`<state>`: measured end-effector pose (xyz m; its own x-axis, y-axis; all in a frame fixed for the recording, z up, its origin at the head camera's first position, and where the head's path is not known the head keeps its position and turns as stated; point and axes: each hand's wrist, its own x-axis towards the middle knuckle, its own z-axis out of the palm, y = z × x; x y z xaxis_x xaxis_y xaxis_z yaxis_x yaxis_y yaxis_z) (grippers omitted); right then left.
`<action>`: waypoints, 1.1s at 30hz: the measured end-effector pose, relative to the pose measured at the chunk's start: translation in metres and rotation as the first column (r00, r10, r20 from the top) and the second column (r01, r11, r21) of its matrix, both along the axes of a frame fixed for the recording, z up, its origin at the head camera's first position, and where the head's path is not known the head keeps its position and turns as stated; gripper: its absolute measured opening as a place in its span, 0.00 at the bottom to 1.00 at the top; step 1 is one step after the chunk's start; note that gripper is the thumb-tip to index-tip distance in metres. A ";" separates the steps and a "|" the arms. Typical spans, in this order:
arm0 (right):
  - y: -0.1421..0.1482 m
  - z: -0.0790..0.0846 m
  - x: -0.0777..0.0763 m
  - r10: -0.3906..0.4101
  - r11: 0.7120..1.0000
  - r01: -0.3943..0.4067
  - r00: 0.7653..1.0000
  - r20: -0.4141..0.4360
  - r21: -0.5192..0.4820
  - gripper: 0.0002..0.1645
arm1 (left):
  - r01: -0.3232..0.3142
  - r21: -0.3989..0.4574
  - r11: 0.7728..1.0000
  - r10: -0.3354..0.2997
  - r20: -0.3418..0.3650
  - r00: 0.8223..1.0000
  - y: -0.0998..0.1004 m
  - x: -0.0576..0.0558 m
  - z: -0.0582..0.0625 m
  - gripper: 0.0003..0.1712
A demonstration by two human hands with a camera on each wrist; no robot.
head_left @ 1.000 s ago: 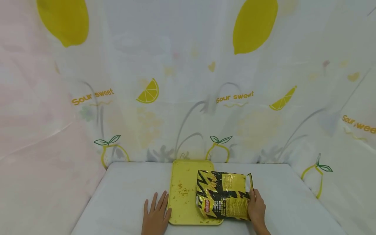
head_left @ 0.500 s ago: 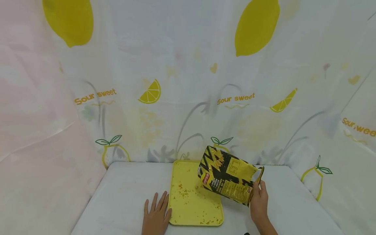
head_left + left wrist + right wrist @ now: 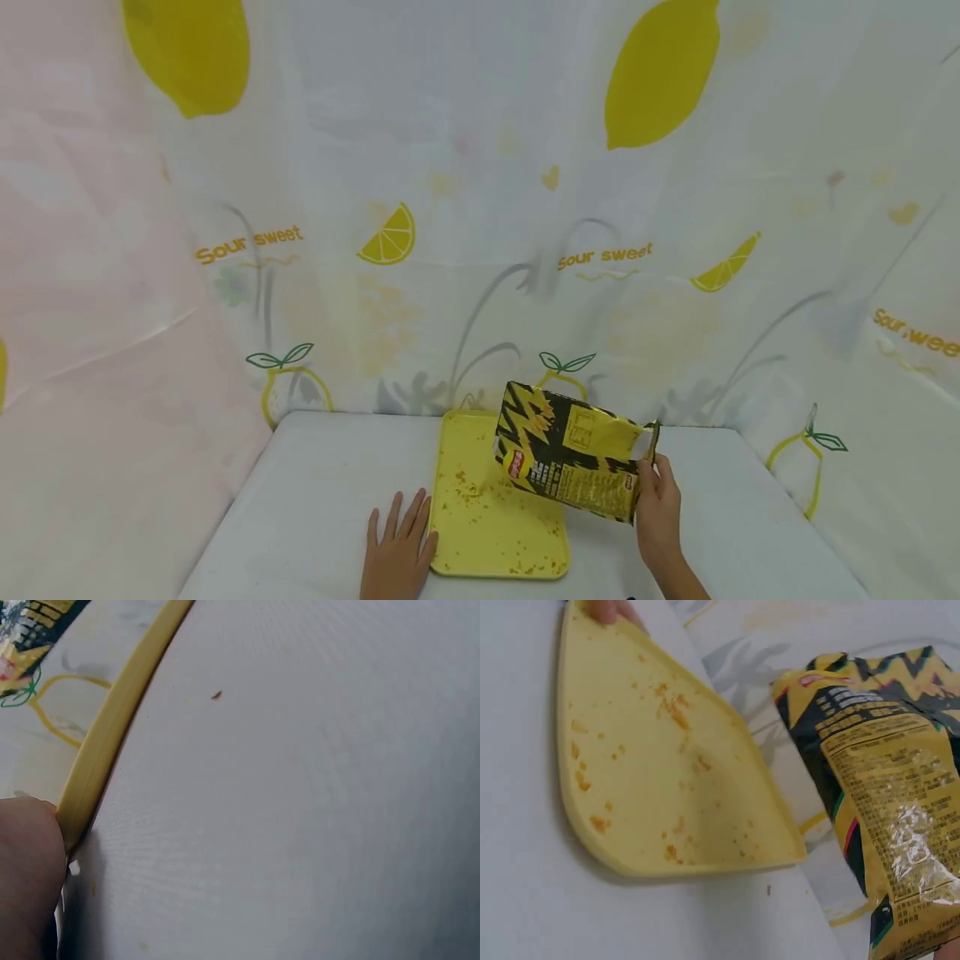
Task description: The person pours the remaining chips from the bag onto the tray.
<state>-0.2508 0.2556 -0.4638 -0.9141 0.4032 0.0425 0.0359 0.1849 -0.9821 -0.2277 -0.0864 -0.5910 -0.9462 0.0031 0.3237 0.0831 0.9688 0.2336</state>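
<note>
A yellow-and-black snack bag point(image 3: 573, 454) is tilted above the right side of a yellow tray point(image 3: 480, 554). My right hand point(image 3: 660, 517) grips the bag by its right end, where a silvery inner side shows. In the right wrist view, the back of the bag point(image 3: 892, 802) with its small print faces the camera. My left hand point(image 3: 397, 554) lies spread on the table at the tray's left edge, thumb against the rim point(image 3: 105, 735). Orange-brown crumbs point(image 3: 468, 490) are scattered over the tray. What the bag holds inside is hidden.
The table has a white cover point(image 3: 322, 483), with a stray crumb point(image 3: 217, 695) beside the tray. A lemon-printed curtain point(image 3: 465, 317) hangs behind and at both sides. A small dark object point(image 3: 631, 597) shows at the bottom edge.
My right hand has lifted the bag off the tray's lower right and tilted it, far end raised, then shifted it slightly left. The left hand has stayed in place.
</note>
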 end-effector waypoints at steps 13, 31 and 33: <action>-0.007 0.012 0.002 -0.007 1.000 0.007 0.998 -0.054 0.000 0.25 | 0.005 -0.023 1.000 -0.007 -0.068 0.998 -0.002 0.001 0.001 0.32; -0.010 0.022 0.011 0.058 0.998 -0.057 0.998 0.029 -0.026 0.28 | 0.014 -0.054 0.998 -0.021 -0.133 0.991 -0.002 0.002 0.001 0.33; -0.011 0.024 0.012 0.088 0.994 -0.086 0.996 0.026 -0.074 0.27 | 0.015 -0.062 0.998 -0.025 -0.159 0.987 -0.002 0.003 0.000 0.33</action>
<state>-0.2383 0.2444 -0.4402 -0.9462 0.3234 -0.0113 0.0517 0.1166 -0.9918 -0.2249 -0.0888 -0.5912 -0.8817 0.0458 0.4696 0.1344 0.9784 0.1568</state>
